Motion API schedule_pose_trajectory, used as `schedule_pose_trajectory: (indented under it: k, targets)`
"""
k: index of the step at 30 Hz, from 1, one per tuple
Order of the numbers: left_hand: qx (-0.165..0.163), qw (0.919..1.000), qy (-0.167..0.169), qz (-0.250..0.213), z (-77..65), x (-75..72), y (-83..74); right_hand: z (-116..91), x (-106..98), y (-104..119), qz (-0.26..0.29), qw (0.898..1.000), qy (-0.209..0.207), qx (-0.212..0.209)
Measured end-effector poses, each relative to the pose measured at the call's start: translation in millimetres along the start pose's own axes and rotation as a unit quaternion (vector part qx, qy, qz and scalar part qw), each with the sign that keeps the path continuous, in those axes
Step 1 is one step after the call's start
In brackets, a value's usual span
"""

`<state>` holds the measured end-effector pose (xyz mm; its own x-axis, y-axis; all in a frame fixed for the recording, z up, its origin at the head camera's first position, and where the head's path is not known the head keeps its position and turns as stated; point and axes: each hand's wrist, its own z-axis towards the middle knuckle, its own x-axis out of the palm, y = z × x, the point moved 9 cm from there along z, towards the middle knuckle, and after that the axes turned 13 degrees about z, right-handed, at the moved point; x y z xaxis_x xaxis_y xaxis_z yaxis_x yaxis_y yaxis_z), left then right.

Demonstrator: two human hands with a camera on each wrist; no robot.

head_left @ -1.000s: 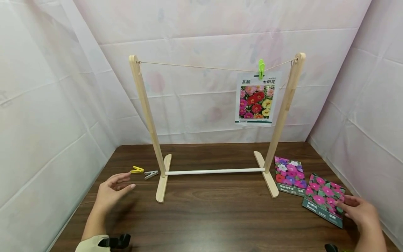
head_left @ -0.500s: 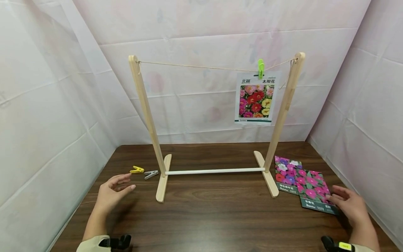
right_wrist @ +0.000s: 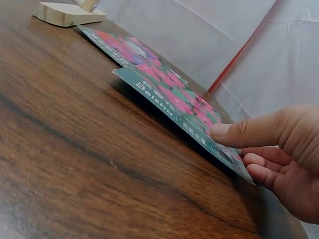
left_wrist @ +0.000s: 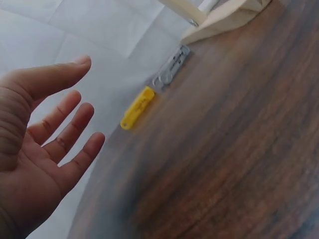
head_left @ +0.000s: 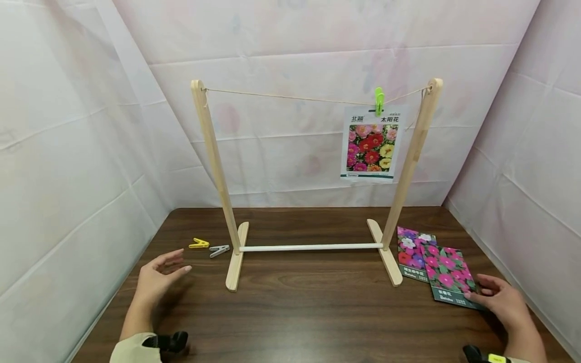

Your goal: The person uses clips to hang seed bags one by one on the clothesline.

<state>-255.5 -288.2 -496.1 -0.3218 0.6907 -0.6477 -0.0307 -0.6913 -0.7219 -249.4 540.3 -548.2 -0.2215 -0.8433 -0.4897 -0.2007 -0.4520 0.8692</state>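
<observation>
My right hand (head_left: 504, 301) pinches the near right corner of a pink-flowered seed packet (head_left: 448, 272), thumb on top and fingers at its edge in the right wrist view. That packet overlaps a second seed packet (head_left: 410, 248) with purple, red and white flowers, lying flat by the rack's right foot. Palm inward and fingers loosely bent, my left hand (head_left: 156, 280) holds nothing. Just beyond its fingertips lie a yellow clothespin (head_left: 198, 243) and a grey clothespin (head_left: 220, 250), both also visible in the left wrist view.
A wooden rack with a left post (head_left: 217, 166) and a right post (head_left: 412, 161) carries a string (head_left: 290, 97). From it hangs a sun-flower-print seed packet (head_left: 372, 148) in a green clothespin (head_left: 379, 101). A white rod (head_left: 310, 247) joins the feet. White cloth (head_left: 290, 166) encloses the table (head_left: 299, 312).
My right hand has moved left with the pink-flowered seed packet, which turned a little and now overlaps the other packet more. The left hand has stayed nearly still. The head view shifted slightly.
</observation>
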Motion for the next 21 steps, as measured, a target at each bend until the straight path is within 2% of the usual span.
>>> schedule_pose_trajectory:
  k: [5, 11, 15, 17, 21]
  targets:
    - [-0.014, 0.9988, 0.046, 0.014, 5.8, 16.7, 13.8, -1.9, -0.7, 1.0, -0.005, 1.0, 0.005, -0.019]
    - [0.001, 0.9969, 0.078, 0.005, 16.9, 37.8, 11.4, -4.4, -1.2, 0.4, 0.003, 1.0, 0.001, -0.024]
    - [0.017, 0.9962, 0.086, -0.006, 26.7, 49.8, 3.9, -6.7, -0.1, -0.2, 0.003, 0.999, -0.006, -0.035]
    - [0.028, 0.9959, 0.086, -0.002, 30.9, 54.9, -0.2, -7.5, 0.3, 0.3, 0.005, 0.999, -0.008, -0.045]
    - [0.03, 0.9966, 0.075, 0.018, 37.2, 62.3, -2.8, -7.1, 0.3, -0.5, 0.008, 0.999, -0.009, -0.048]
